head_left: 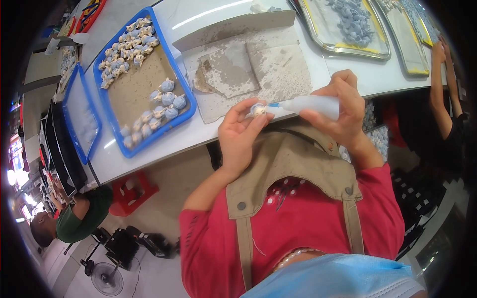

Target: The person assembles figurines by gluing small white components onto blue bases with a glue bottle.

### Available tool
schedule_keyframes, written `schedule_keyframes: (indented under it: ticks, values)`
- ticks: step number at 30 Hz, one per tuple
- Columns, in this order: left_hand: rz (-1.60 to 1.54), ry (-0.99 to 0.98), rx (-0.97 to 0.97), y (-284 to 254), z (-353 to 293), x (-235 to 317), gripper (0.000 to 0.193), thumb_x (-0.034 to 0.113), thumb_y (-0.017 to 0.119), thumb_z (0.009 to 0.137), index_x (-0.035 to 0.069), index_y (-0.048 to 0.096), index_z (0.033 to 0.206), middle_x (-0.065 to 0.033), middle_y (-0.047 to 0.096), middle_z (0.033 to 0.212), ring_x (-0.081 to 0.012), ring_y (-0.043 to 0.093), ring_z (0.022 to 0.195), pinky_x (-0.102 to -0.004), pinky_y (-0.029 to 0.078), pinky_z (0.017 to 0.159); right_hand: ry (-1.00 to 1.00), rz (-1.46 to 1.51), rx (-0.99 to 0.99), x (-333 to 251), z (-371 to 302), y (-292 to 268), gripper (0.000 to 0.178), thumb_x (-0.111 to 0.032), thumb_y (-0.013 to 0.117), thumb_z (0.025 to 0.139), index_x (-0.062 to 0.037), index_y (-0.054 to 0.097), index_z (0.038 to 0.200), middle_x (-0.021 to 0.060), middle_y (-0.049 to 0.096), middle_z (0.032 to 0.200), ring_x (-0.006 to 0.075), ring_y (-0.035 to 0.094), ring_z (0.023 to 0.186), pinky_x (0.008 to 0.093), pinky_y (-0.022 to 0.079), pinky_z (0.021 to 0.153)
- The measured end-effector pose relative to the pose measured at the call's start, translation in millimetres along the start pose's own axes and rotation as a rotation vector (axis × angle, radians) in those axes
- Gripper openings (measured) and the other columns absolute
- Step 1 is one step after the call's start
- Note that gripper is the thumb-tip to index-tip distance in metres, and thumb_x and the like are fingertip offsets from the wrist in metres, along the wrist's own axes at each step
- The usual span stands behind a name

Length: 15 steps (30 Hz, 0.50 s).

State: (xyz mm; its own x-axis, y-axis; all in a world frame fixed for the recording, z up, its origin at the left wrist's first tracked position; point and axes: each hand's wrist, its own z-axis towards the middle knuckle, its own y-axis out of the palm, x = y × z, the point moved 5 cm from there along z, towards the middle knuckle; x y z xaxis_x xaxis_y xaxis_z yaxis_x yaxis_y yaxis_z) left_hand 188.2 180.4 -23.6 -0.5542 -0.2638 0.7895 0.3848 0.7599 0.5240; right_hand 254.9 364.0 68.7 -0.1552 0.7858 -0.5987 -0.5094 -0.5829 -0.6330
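Between the fingertips of my left hand (239,135) is a small cream and blue-grey figurine (258,109). My right hand (343,102) is wrapped round a white squeeze bottle (315,105), held sideways. Its thin blue tip (274,105) points left and reaches the figurine or ends right beside it; I cannot tell whether they touch. Both hands are over the table's near edge, in front of a stained cardboard sheet (288,64). To the left, a blue tray (187,118) bears many similar figurines (130,44), grouped at its far end and along its near right part.
A metal tray (382,53) with blue-grey pieces (350,22) stands at the far right, beside another tray (415,69). An empty-looking blue tray (82,114) lies at the left. Co-workers sit on both sides, one near a red stool (131,193). A fan (107,278) stands behind.
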Motion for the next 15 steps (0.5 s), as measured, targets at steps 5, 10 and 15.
schedule_keyframes:
  ticks: [5,10,15]
  values:
    - [0.014,0.005,0.031,3.3,-2.2,-0.6,0.033,-0.001,0.059,0.086,-0.002,0.050,0.118,-0.0144,0.059,0.114,-0.0183,0.061,0.093,-0.0264,0.050,0.080,-0.033,-0.011,-0.003,-0.2,-0.3,1.1,0.028,-0.021,0.083,0.061,-0.0037,0.063,0.070,0.0037,0.055,0.065,0.0218,0.047,0.065,0.0314,0.038,0.059]
    - [0.012,0.006,0.018,2.8,-1.3,-0.7,0.034,-0.001,0.058,0.086,-0.002,0.050,0.119,-0.0149,0.059,0.114,-0.0184,0.061,0.092,-0.0263,0.051,0.080,-0.025,-0.013,-0.009,1.5,-0.9,2.9,0.027,-0.021,0.082,0.061,-0.0039,0.063,0.070,0.0034,0.056,0.064,0.0218,0.046,0.065,0.0319,0.038,0.058]
    - [-0.006,0.001,0.039,-1.2,-0.6,0.9,0.035,-0.001,0.057,0.086,-0.002,0.049,0.120,-0.0157,0.059,0.114,-0.0179,0.062,0.091,-0.0243,0.051,0.079,0.040,0.029,-0.007,4.0,0.2,1.4,0.028,-0.022,0.081,0.063,-0.0034,0.063,0.072,0.0046,0.056,0.068,0.0213,0.047,0.067,0.0319,0.038,0.061]
